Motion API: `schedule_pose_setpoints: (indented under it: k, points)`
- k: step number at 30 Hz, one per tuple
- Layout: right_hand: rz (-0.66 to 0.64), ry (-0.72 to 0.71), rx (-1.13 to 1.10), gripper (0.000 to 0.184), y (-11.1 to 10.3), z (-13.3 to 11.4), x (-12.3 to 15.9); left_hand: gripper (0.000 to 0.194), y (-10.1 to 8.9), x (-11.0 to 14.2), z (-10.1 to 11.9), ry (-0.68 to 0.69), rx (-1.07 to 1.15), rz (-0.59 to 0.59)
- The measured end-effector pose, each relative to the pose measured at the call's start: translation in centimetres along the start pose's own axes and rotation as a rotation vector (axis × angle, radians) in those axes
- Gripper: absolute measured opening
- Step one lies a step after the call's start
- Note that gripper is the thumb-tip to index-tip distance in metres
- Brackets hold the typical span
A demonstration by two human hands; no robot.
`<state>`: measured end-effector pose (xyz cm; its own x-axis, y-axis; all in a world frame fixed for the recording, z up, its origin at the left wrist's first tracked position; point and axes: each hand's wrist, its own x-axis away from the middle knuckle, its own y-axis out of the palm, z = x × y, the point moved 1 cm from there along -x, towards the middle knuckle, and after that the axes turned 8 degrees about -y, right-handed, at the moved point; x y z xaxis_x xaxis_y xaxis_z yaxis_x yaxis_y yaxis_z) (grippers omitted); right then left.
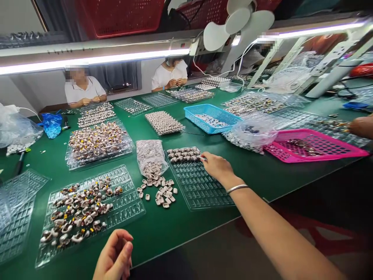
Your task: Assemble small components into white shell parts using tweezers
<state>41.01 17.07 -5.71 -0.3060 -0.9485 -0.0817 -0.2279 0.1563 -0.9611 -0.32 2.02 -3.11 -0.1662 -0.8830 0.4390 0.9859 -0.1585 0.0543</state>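
Note:
My right hand (pixel 217 167), with a bangle at its wrist, reaches over a clear moulded tray (pixel 198 188). Its fingertips are pinched together at the right end of the rows of small beige-grey pieces (pixel 183 154); what they hold is too small to make out. My left hand (pixel 115 252) hovers at the front table edge, fingers loosely curled, thumb apart from them, nothing visible in it. Between the hands, loose beige shells (pixel 166 193) have spilled from a clear plastic bag (pixel 149 149). Left of them, another clear tray (pixel 131 208) bears small wired parts (pixel 78 210).
Stacked trays of wired parts (pixel 97 140) stand behind, near a full tray (pixel 164 123). A blue basket (pixel 192 116) and a pink basket (pixel 320 155) lie to the right. A fan (pixel 237 21) hangs above. Two people sit opposite; another person's hand (pixel 361 126) shows at far right.

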Motion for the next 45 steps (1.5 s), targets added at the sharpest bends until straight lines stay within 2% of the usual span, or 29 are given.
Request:
schedule_pose_setpoints:
  k: [2,4,6,8,11,14,17,21,23,25,27,30,32,36,39,42,45]
  points:
    - [0.004,-0.014,-0.002,0.03,0.1,0.3,0.2,0.042,-0.7,-0.1,1.4,0.045,-0.143,-0.001]
    - [0.03,-0.034,-0.015,0.026,0.0,0.7,0.5,0.034,-1.8,-0.7,3.6,0.167,-0.401,-0.015]
    - [0.09,-0.073,-0.038,0.015,-0.4,0.9,0.6,0.024,-3.2,-2.3,6.3,0.331,-0.718,0.102]
    - [0.194,-0.112,-0.07,0.019,-0.8,0.6,1.0,0.021,-4.8,-4.6,8.9,0.45,-1.022,0.285]
    - [0.317,-0.222,-0.156,0.024,-1.2,-1.3,2.4,0.017,-6.5,-8.9,11.4,0.436,-1.089,0.383]
    - [0.348,-0.383,-0.272,0.026,-1.1,-4.4,4.7,0.021,-6.9,-12.2,12.0,0.409,-1.1,0.36]
    - [0.334,-0.572,-0.398,0.024,-0.8,-8.0,7.4,0.015,-6.4,-13.4,12.0,0.403,-1.064,0.298]
    - [0.279,-0.788,-0.547,0.021,-0.8,-12.8,10.9,0.015,-4.9,-11.5,12.0,0.407,-0.943,0.142]
    - [0.209,-0.939,-0.715,0.031,-1.2,-15.2,12.5,0.016,-3.8,-9.8,11.6,0.383,-0.863,-0.02]
    - [0.119,-1.06,-0.793,0.047,-1.8,-17.3,13.8,0.015,-2.6,-8.0,10.9,0.335,-0.783,-0.205]
    - [0.035,-1.149,-0.794,0.055,-2.2,-18.8,14.7,0.019,-1.7,-6.4,10.0,0.293,-0.71,-0.329]
    - [-0.077,-1.205,-0.807,0.052,-2.5,-19.7,15.6,0.034,-1.1,-4.5,8.6,0.242,-0.621,-0.409]
    - [-0.128,-1.206,-0.886,0.048,-2.5,-19.8,16.1,0.036,-1.1,-3.4,7.6,0.214,-0.563,-0.392]
    - [-0.154,-1.107,-1.054,0.034,-2.3,-19.7,17.1,0.019,-1.9,-1.2,5.8,0.25,-0.414,-0.093]
    - [-0.172,-1.003,-1.107,0.021,-2.2,-19.7,17.8,0.011,-2.1,0.3,5.0,0.335,-0.381,0.051]
    - [-0.197,-0.943,-1.127,0.015,-2.4,-19.9,18.3,0.013,-1.9,1.0,4.6,0.427,-0.353,0.114]
    - [-0.21,-0.901,-1.154,0.013,-2.5,-20.0,18.7,0.013,-1.5,1.1,4.4,0.457,-0.326,0.123]
